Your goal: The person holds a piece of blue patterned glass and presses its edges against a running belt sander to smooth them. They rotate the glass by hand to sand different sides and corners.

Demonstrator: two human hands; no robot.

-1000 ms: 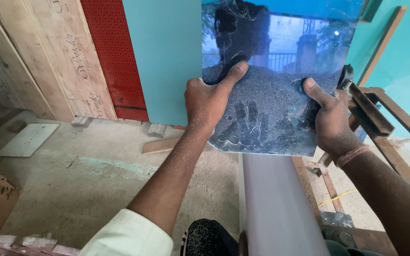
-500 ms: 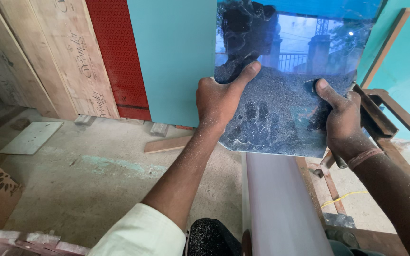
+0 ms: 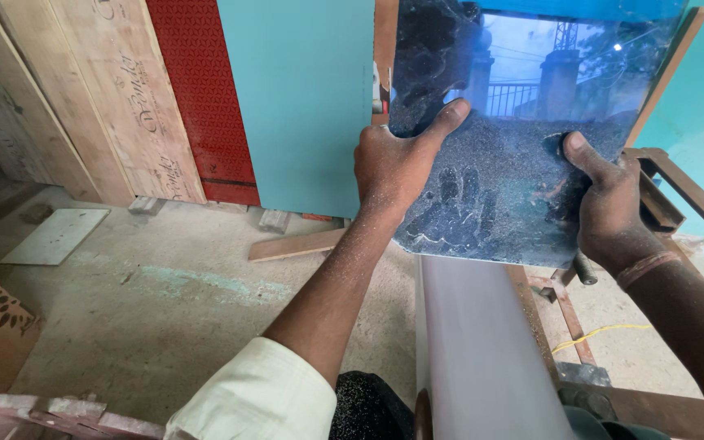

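Between both hands: dusty dark glossy panel (image 3: 515, 163); left hand (image 3: 393, 167), right hand (image 3: 609, 208) fingers clamped on side edges.

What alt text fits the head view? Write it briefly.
Two hands, left hand and right hand, hold a dusty, glossy dark panel upright by its side edges. Behind stand a teal board and a red board.

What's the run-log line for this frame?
left hand: grips left edge of glossy dark panel | right hand: grips its right edge | panel: held up, dusty, handprint | below: pale board
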